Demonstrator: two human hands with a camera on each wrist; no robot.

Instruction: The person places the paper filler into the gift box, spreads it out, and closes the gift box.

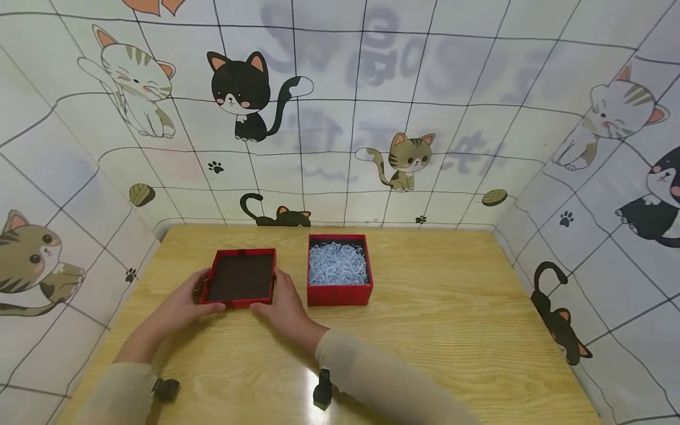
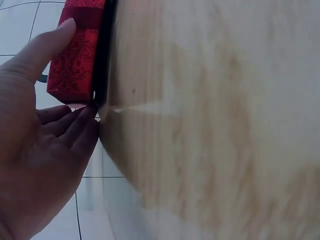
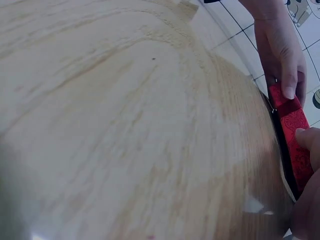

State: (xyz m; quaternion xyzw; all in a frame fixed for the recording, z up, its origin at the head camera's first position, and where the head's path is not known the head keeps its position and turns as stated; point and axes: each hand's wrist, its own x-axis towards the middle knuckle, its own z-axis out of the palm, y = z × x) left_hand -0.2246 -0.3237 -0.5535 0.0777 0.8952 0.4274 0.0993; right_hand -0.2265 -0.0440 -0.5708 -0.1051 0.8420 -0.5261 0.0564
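A shallow square red lid (image 1: 241, 277) with a dark brown inner face shows on the left of the table in the head view. My left hand (image 1: 180, 304) holds its left side, thumb at the front edge. On the opposite side my right hand (image 1: 287, 308) grips it, thumb also at the front. The left wrist view shows the lid's patterned red side (image 2: 75, 67) with a darker band under the left thumb. Just right of the lid, apart from it, stands a red box (image 1: 340, 296) filled with pale blue shredded paper (image 1: 338, 264).
A light wood-grain table (image 1: 446, 330) carries the lid and box. White walls (image 1: 329, 71) with grid lines and cartoon cats rise behind it and on both sides. Small dark devices sit at the left wrist (image 1: 166, 389) and right wrist (image 1: 322, 389).
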